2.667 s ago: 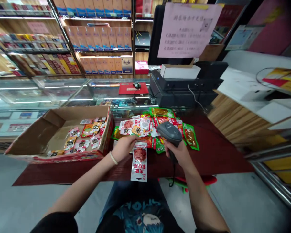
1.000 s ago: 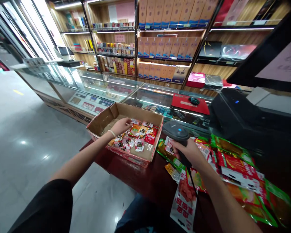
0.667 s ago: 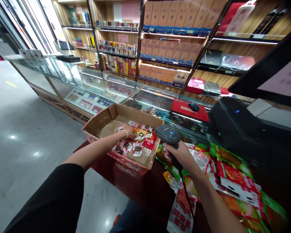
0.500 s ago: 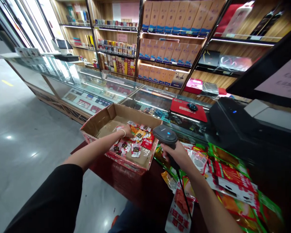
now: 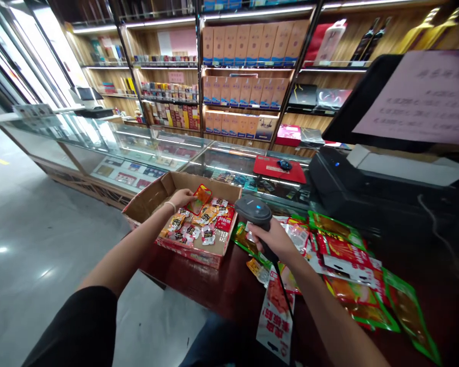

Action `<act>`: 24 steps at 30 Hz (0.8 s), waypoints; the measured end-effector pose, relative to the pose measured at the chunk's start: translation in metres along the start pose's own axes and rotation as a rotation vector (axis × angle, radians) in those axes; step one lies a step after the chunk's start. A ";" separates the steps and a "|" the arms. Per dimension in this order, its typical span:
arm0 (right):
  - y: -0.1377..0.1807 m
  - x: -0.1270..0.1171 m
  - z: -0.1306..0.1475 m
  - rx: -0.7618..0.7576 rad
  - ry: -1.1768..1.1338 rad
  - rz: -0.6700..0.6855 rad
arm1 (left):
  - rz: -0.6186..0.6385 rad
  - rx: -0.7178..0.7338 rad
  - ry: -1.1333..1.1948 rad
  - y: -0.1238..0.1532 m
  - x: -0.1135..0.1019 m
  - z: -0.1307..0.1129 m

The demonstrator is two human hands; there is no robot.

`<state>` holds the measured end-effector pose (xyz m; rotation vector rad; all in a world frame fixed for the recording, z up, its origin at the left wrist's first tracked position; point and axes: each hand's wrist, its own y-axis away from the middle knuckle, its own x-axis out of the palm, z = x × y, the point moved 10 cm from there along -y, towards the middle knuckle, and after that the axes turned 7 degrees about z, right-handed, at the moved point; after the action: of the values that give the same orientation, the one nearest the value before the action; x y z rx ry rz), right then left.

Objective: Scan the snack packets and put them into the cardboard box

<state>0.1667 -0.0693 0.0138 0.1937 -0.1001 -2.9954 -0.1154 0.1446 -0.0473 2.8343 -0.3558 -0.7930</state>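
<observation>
- Left hand (image 5: 180,198) fingers pinched on one corner of an orange-red snack packet (image 5: 199,199), lifted just above the heap in the cardboard box (image 5: 149,196). Corner-only grip, slick film: likely to slip and drop back among lookalikes.
- Right hand (image 5: 272,239) fingers wrapped tight round the handle of the barcode scanner (image 5: 253,210), head aimed toward box, not packet. Possible misread off a neighbouring packet.
- Scanner cable (image 5: 286,295) trailing over the white-red pouch (image 5: 275,318) overhanging the counter (image 5: 222,285) edge. Tug could drag it off.
- Loose green and red packs (image 5: 340,255) spread near right forearm; a sweep could scatter them.
</observation>
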 end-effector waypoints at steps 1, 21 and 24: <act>0.003 -0.002 0.000 -0.004 -0.010 -0.006 | -0.005 0.014 0.073 0.008 -0.001 -0.008; 0.106 -0.077 -0.011 -0.048 -0.147 -0.296 | 0.814 0.059 1.514 0.175 0.184 -0.151; 0.124 -0.093 -0.017 -0.032 -0.110 -0.356 | 0.801 0.079 1.479 0.181 0.206 -0.160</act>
<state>0.2768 -0.1798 0.0173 0.0452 -0.0310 -3.3600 0.1071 -0.0686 0.0297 2.1531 -1.0324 1.3486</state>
